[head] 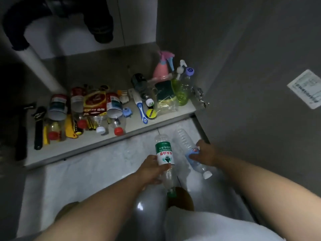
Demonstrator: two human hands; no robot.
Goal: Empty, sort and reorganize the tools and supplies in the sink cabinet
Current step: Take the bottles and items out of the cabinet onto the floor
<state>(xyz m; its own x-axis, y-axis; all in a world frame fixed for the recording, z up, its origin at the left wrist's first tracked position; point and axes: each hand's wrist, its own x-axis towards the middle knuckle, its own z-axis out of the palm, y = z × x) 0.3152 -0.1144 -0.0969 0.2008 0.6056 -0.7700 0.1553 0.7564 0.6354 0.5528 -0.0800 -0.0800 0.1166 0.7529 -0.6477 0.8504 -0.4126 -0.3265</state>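
Water bottle [164, 154] fills left grip [151, 168]; ribbed bottle [183, 140] fills right grip [206, 153].

Dim grey walls [243, 66], pale marbled floor [86, 180]

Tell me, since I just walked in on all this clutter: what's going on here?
A person is sorting supplies. Their left hand grips a green-labelled water bottle and their right hand holds a blue-labelled clear bottle, both out in front of the cabinet floor. On it, items lie in a rough row: an adjustable wrench at the left, a red-capped bottle, a blue-and-white toothbrush, then a green pump bottle and a pink spray bottle at the right.
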